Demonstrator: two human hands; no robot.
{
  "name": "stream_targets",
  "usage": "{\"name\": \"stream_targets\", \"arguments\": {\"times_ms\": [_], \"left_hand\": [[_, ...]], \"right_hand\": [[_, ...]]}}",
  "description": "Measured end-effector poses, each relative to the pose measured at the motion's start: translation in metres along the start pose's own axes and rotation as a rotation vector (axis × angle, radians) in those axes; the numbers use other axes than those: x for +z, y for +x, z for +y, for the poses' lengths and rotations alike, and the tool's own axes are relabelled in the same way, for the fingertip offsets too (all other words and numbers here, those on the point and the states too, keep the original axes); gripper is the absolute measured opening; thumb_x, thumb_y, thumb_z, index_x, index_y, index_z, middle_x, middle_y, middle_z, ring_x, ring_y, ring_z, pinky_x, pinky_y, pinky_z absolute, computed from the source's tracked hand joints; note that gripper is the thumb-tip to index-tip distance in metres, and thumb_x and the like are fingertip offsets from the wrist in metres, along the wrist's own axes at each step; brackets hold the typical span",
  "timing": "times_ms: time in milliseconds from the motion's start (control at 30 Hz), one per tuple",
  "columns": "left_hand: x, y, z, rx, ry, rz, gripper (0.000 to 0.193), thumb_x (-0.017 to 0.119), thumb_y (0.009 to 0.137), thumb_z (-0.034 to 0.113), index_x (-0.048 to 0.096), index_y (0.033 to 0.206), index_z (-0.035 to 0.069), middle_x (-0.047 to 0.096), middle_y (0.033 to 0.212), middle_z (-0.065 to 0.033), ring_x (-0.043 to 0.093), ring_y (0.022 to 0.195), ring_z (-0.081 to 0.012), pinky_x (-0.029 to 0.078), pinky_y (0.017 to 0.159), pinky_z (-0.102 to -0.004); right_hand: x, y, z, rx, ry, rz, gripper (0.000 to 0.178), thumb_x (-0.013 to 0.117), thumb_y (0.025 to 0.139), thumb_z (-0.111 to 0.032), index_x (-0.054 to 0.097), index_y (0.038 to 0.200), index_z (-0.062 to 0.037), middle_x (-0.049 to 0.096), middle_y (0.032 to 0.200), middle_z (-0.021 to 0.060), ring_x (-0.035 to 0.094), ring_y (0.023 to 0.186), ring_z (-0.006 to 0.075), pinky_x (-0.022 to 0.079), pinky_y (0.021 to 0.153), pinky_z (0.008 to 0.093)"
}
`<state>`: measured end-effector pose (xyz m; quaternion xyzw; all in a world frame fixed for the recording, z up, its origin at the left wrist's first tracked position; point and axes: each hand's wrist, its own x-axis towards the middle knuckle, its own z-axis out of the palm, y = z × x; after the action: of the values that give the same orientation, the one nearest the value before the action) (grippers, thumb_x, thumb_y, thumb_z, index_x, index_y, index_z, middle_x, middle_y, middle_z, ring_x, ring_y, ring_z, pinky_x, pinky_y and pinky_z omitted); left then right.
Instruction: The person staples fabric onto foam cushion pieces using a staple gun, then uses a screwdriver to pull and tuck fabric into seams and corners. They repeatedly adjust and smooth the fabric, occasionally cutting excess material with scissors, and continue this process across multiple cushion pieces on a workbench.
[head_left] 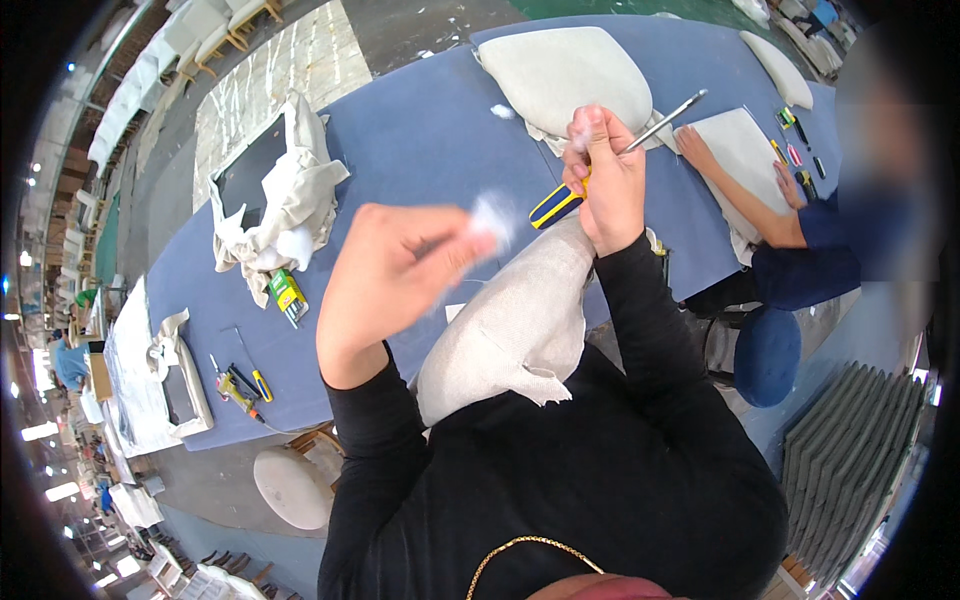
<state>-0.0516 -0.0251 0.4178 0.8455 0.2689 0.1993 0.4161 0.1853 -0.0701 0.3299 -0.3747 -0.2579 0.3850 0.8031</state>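
Note:
My left hand (395,270), slightly blurred, pinches a tuft of white fibre stuffing (492,222) in front of my chest. My right hand (612,185) is closed round a screwdriver (556,206) with a yellow and dark blue handle; its metal shaft points up to the right. Between the thumb and fingers of that same hand shows a small bit of white fluff. Below both hands, a light beige fabric-covered cushion (505,320) leans from my lap against the table edge, its loose cloth edge hanging at the lower right.
On the blue table (420,130) lie a covered seat pad (570,80), a partly covered frame (270,190), a green box (287,296) and tools (240,390). At right a co-worker's hands (700,150) rest on another pad (735,145). A blue stool (768,355) stands nearby.

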Motion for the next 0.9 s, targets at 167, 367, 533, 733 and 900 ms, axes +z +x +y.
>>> {"name": "stream_targets", "arguments": {"times_ms": [167, 367, 533, 733, 900], "left_hand": [[0.024, 0.021, -0.010, -0.029, 0.166, 0.214, 0.027, 0.075, 0.100, 0.025, 0.073, 0.089, 0.001, 0.060, 0.061, -0.0039, 0.049, 0.057, -0.0055, 0.039, 0.054, -0.0298], [0.004, 0.004, 0.000, 0.159, 0.195, -0.146, 0.019, 0.073, 0.098, 0.017, 0.074, 0.091, 0.000, 0.063, 0.064, -0.0075, 0.054, 0.058, -0.0096, 0.043, 0.056, -0.0315], [-0.001, -0.039, -0.006, -0.087, -0.348, 0.145, 0.026, 0.051, 0.092, -0.010, 0.073, 0.107, -0.006, 0.071, 0.091, -0.0042, 0.063, 0.077, -0.0098, 0.054, 0.073, -0.0282], [0.021, -0.049, -0.030, -0.031, -0.464, 0.206, 0.031, 0.050, 0.085, -0.001, 0.072, 0.106, -0.003, 0.070, 0.101, -0.0067, 0.062, 0.093, -0.0132, 0.049, 0.084, -0.0277], [0.031, -0.075, 0.012, 0.313, -0.095, 0.155, 0.057, 0.085, 0.073, 0.037, 0.073, 0.115, 0.000, 0.067, 0.114, -0.0143, 0.066, 0.099, -0.0282, 0.051, 0.089, -0.0369]], "right_hand": [[0.019, -0.021, -0.008, -0.128, -0.488, -0.372, 0.028, 0.066, 0.108, -0.027, 0.076, 0.114, -0.0020, 0.065, 0.081, -0.0019, 0.051, 0.063, 0.0024, 0.037, 0.054, 0.0197], [0.008, -0.022, -0.012, -0.088, -0.431, -0.090, 0.025, 0.071, 0.106, -0.024, 0.079, 0.104, -0.0011, 0.067, 0.075, -0.0025, 0.050, 0.061, 0.0029, 0.038, 0.054, 0.0216], [0.006, -0.013, -0.008, 0.025, -0.205, -0.130, 0.030, 0.062, 0.111, -0.028, 0.074, 0.112, -0.0003, 0.069, 0.083, -0.0005, 0.051, 0.060, 0.0035, 0.036, 0.051, 0.0194], [0.005, -0.015, -0.007, 0.085, -0.341, -0.309, 0.034, 0.057, 0.110, -0.034, 0.071, 0.100, -0.0044, 0.048, 0.069, -0.0053, 0.042, 0.059, 0.0027, 0.033, 0.051, 0.0222], [0.010, -0.008, 0.004, 0.116, -0.366, -0.339, 0.037, 0.056, 0.107, -0.035, 0.067, 0.088, -0.0053, 0.042, 0.065, -0.0072, 0.034, 0.056, 0.0028, 0.029, 0.051, 0.0234]]}}
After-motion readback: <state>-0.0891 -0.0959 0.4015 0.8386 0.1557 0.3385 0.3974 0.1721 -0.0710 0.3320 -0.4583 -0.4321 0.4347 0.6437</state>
